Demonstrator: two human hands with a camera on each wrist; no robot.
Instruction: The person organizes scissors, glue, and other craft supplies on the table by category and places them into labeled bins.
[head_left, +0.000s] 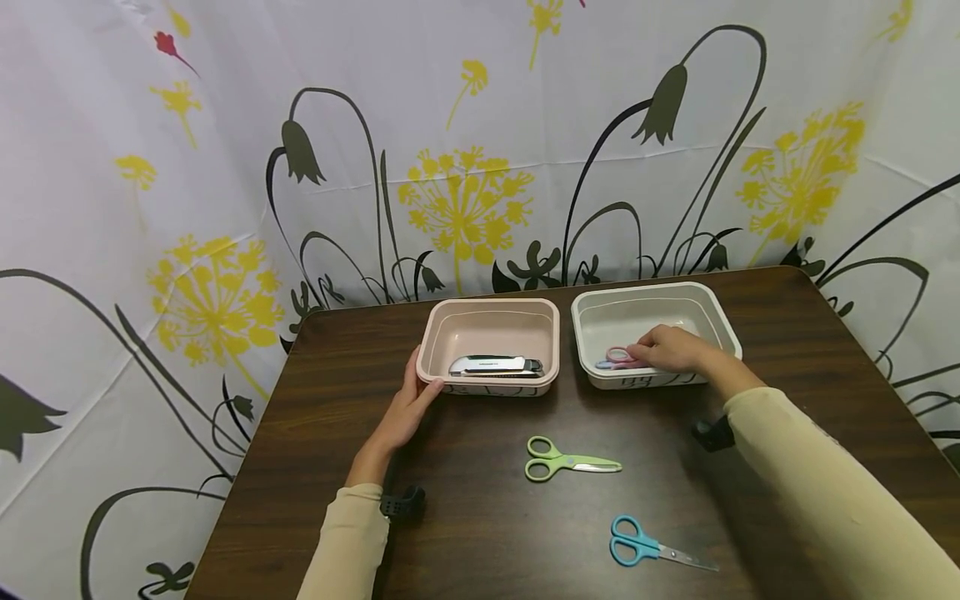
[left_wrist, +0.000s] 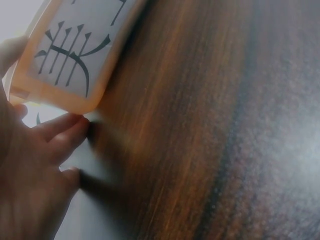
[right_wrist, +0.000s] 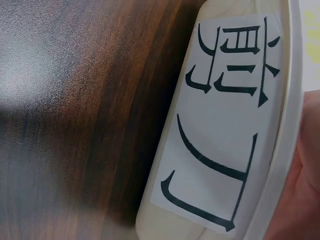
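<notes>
My left hand (head_left: 405,408) holds the near left corner of a pink plastic bin (head_left: 489,307), thumb at its front and fingers along its side. A white and black utility knife (head_left: 495,365) lies inside, near the front wall; whether more than one is there I cannot tell. Reaching into a white plastic bin (head_left: 645,293), my right hand (head_left: 671,348) pinches pink-handled scissors (head_left: 619,355) low inside it. The hand covers part of these scissors. Green scissors (head_left: 558,460) and blue-handled scissors (head_left: 645,546) lie on the table in front of the bins.
Both bins stand side by side near the back edge of the dark wooden table (head_left: 465,517). Paper labels with black characters are on their fronts, such as the white bin's label (right_wrist: 220,120). Behind the table hangs a flower-patterned curtain (head_left: 465,100).
</notes>
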